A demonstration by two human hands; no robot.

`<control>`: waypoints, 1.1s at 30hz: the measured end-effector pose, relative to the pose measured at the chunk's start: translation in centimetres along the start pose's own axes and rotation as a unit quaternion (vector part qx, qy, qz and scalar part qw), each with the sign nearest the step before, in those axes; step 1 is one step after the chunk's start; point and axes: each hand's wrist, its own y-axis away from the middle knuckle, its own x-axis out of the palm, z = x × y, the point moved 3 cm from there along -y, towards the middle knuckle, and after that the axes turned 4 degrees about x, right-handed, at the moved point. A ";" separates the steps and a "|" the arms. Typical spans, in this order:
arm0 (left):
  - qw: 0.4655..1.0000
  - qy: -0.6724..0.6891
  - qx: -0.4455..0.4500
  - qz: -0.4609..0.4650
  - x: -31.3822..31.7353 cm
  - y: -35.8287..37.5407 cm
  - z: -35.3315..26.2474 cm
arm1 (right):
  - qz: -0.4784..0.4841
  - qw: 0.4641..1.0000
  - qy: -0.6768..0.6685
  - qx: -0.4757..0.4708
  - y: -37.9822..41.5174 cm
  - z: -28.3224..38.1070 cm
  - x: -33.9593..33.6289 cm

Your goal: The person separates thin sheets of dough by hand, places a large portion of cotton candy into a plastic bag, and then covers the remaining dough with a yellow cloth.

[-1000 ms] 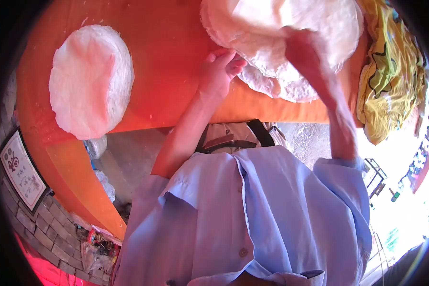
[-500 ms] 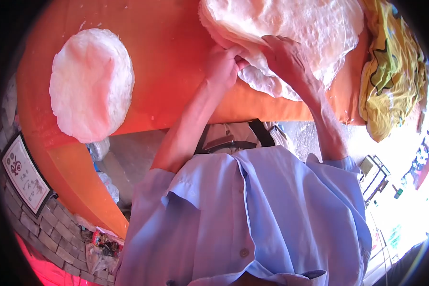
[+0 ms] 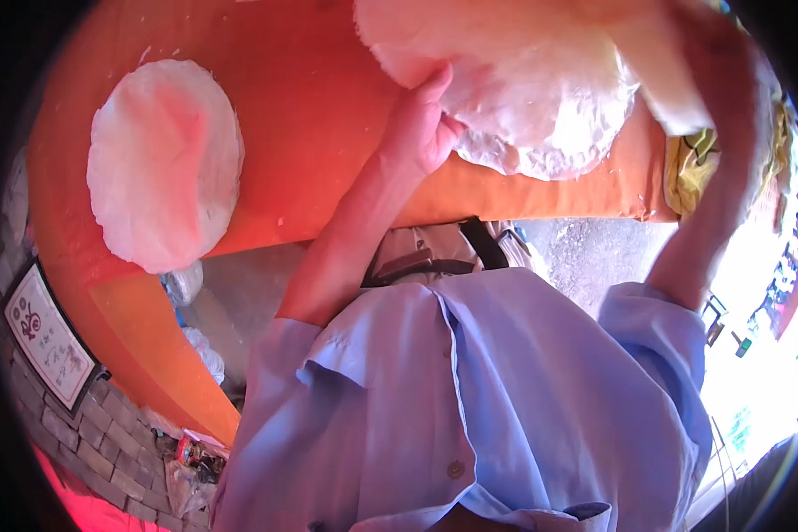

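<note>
A pile of thin, pale, round sheets (image 3: 505,97) with ragged edges, like flatbread or dough, lies on the orange-covered table (image 3: 319,115). At the pile's near left edge rests my left hand (image 3: 421,124), thumb raised and apart from its loosely curled fingers. One sheet, a pale smeared flap (image 3: 661,62), stretches up and rightward from the pile into my right hand (image 3: 714,44). That hand is closed on the sheet, though motion blurs its fingers. On the left side of the table lies a separate round pale sheet or stack (image 3: 164,168), with a fold across its middle.
Yellow patterned cloth (image 3: 690,168) hangs at the table's right end, partly behind my right arm. An orange side panel (image 3: 164,337) borders the left. A framed sign (image 3: 51,337) stands by grey bricks (image 3: 106,443). Plastic bags (image 3: 202,350) sit below the table edge.
My right hand has swung right and away from my body, drawing a sheet off the pile. My left hand stays by the pile's edge, its thumb now lifted.
</note>
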 end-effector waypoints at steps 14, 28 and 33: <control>0.993 -0.081 -0.031 -0.076 -6.2 7.4 1.8 | 0.140 0.965 -0.177 -0.135 6.5 13.2 7.9; 0.874 -0.484 0.052 -0.004 -10.2 9.1 2.4 | 0.154 0.926 -0.318 -0.135 7.6 18.0 5.4; 0.886 -0.457 0.078 0.004 -4.0 9.7 -0.4 | 0.143 0.952 -0.242 -0.121 5.5 19.2 6.9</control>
